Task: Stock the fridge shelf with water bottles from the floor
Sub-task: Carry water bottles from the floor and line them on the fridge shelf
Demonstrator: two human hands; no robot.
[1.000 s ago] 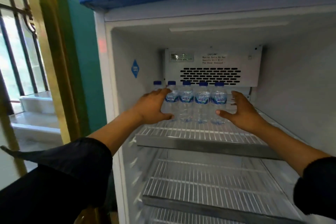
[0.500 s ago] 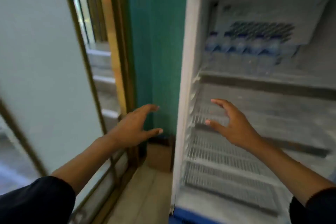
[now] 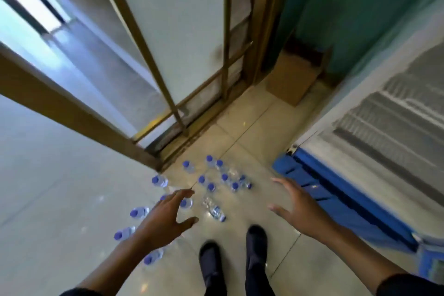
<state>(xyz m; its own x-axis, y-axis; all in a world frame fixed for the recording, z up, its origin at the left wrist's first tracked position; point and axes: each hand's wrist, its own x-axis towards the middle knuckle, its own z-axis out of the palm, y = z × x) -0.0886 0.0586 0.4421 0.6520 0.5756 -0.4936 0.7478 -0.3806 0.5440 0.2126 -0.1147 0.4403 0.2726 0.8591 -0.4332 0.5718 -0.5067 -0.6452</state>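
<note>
Lots of little water bottles (image 3: 211, 187) with blue caps are sitting on the tiled floor (image 3: 245, 132). Most are standing up in a loose bunch near the doorway. One bottle (image 3: 214, 209) is lying on its side, close to the person's shoes (image 3: 256, 239). A few more are standing off to the left, partly behind the left arm.

The left hand (image 3: 165, 220) is reaching out above the bottles with its fingers spread wide, and it is holding nothing. The picture is not showing whether it is touching any bottle. The right hand (image 3: 296, 209) is also stretching out flat over the bare floor, fingers apart, and it is holding nothing too.

On the right, the fridge (image 3: 384, 146) is standing open, with wire shelves (image 3: 394, 115) showing inside and a blue base (image 3: 336, 202) at the bottom. A brown door frame (image 3: 72, 113) is crossing the left side. A cardboard box (image 3: 292, 79) is sitting in the corner by the green wall (image 3: 360, 7).
</note>
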